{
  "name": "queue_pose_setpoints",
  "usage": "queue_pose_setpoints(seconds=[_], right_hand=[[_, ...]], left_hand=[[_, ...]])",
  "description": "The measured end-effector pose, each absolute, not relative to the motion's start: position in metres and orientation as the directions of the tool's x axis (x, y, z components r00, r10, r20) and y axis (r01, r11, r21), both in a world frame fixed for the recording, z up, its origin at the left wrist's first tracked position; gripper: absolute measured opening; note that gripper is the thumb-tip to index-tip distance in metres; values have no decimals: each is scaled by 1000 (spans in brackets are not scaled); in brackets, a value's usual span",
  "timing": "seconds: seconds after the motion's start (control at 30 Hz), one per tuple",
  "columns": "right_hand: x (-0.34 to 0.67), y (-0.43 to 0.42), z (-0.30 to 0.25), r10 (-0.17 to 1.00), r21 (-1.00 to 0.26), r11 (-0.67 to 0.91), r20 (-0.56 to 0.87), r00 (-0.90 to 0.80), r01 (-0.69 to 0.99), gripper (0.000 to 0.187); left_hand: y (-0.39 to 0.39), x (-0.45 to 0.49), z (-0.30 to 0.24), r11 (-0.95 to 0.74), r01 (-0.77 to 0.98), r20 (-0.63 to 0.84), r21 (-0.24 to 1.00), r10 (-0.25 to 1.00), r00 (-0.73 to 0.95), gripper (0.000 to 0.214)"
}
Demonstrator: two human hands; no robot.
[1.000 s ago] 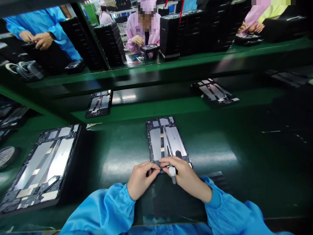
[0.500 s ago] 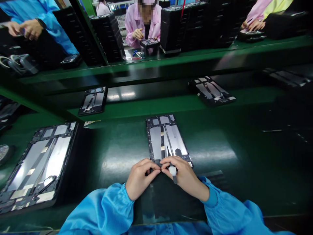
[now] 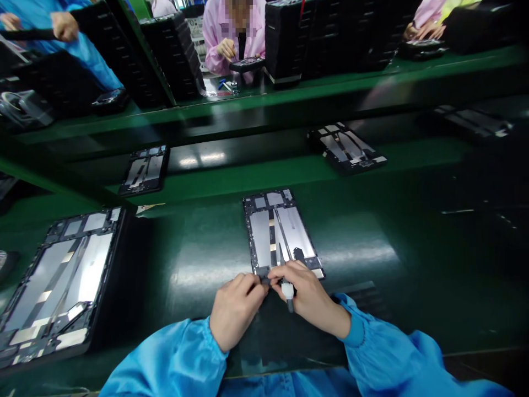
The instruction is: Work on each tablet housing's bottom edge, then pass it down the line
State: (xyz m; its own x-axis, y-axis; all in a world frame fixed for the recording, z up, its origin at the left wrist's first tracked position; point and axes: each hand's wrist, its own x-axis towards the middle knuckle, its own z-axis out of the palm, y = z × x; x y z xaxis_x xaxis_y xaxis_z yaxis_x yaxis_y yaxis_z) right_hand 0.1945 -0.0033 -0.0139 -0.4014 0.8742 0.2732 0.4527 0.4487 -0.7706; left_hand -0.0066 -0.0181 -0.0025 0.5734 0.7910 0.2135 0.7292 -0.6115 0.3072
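An opened tablet (image 3: 295,231), its silver and black inside facing up, lies on the green bench in front of me. My left hand (image 3: 237,306) is closed at its near left corner, the fingertips pinched together; whatever is between them is hidden. Beside it, my right hand (image 3: 308,295) is closed around dark tweezers (image 3: 288,303) with a white wrapping on the handle. Their pointed tip extends forward over the tablet. The thumb and forefinger of this hand also meet at the tablet's near edge, close to the left fingertips.
A stack topped by another opened tablet (image 3: 61,275) stands at my left. Along the sunken lane lie more opened tablets (image 3: 144,168), one further right (image 3: 349,146). Beyond the green ledge (image 3: 231,105) are tall black tray stacks (image 3: 283,44) and co-workers in pink and blue.
My left hand has turned slightly, with its back more upward and the fingers curled closer. My right hand stays at the tablet's edge with the tweezers. The view has shifted slightly.
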Motion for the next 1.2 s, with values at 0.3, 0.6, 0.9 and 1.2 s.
queue_pose_setpoints(seconds=[0.3,0.6,0.9,1.2], right_hand=[[194,-4,-18,868,-751,472,302,-394,462,19],[198,-5,-19,869,-771,457,281,-408,443,24],[208,-4,-5,886,-843,382,218,-409,378,26],[221,-23,-1,940,-968,90,5,-341,234,24]], left_hand=[[-22,-29,-8,-775,629,262,57,620,740,34],[-21,-29,-9,-777,625,260,70,620,741,33],[-19,-25,-12,-760,644,225,89,645,730,38],[-20,-22,-18,-712,658,235,246,702,672,35]])
